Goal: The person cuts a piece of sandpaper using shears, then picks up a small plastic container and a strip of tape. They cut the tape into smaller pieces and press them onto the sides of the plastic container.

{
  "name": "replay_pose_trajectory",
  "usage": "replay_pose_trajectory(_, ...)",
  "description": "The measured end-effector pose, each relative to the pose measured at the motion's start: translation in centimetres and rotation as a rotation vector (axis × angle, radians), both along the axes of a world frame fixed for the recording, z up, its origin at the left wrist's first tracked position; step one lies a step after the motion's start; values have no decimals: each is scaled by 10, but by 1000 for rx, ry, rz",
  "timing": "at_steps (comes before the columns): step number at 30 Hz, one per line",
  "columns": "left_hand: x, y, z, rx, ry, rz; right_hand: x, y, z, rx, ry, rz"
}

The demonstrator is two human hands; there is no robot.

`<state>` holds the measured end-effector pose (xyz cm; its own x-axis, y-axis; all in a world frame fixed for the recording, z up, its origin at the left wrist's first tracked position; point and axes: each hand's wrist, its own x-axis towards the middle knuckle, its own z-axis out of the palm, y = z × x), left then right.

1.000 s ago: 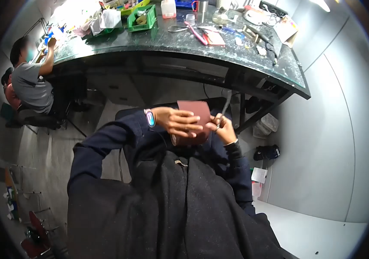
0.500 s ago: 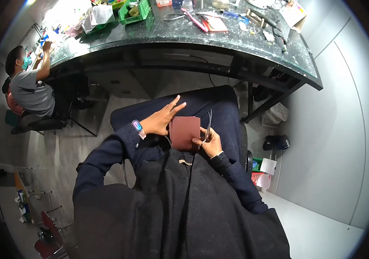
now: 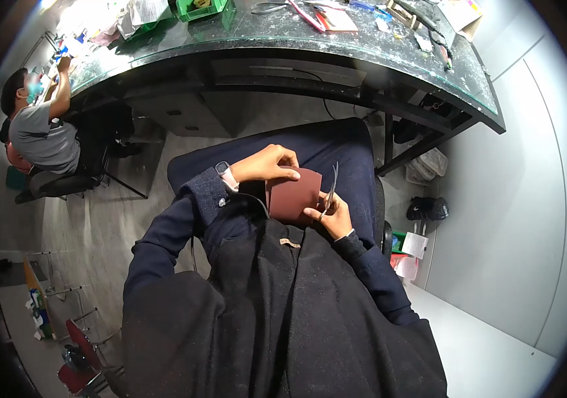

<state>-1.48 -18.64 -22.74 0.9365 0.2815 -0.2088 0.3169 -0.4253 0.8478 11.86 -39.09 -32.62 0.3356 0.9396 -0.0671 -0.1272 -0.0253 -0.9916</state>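
Observation:
A small stack of reddish-brown sheets (image 3: 294,194), which look like sandpaper, is held above my lap. My left hand (image 3: 267,164) is closed at the top left corner, thumb on the upper face and fingers curled behind. The thumb of my right hand (image 3: 336,217) presses the lower right edge, its other fingers partly hidden. Scissors (image 3: 334,182) are also in my right hand, blades pointing up beside the sheets; their handles are mostly covered by the fingers.
A dark cushioned seat (image 3: 346,149) lies beyond my hands. Farther off stands a dusty black workbench (image 3: 363,56) carrying tools, papers and a green bin (image 3: 198,9). A person (image 3: 45,142) in a grey shirt sits at the left. Black shoes (image 3: 428,208) rest at the right.
My left hand has gone from spread fingers beside the stack to a closed grip on its top corner. The sheets now tilt and bow slightly. My right hand still holds scissors and sheets.

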Motion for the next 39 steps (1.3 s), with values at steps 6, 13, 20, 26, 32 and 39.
replay_pose_trajectory(6,-8,6,-10,-225,-96,69,18,2,8,-34,-88,86)
replay_pose_trajectory(13,-14,7,-13,-289,-94,207,66,8,41,-130,-45,265)
replay_pose_trajectory(20,-13,7,-13,-228,-125,236,99,1,61,-380,-474,230)
replay_pose_trajectory(26,-12,9,-12,-207,-159,209,106,-12,82,-508,-751,281)
replay_pose_trajectory(32,-7,10,12,-293,-114,113,129,-16,79,-333,-611,655)
replay_pose_trajectory(39,1,9,30,-254,-80,-50,138,4,88,-379,-438,893)
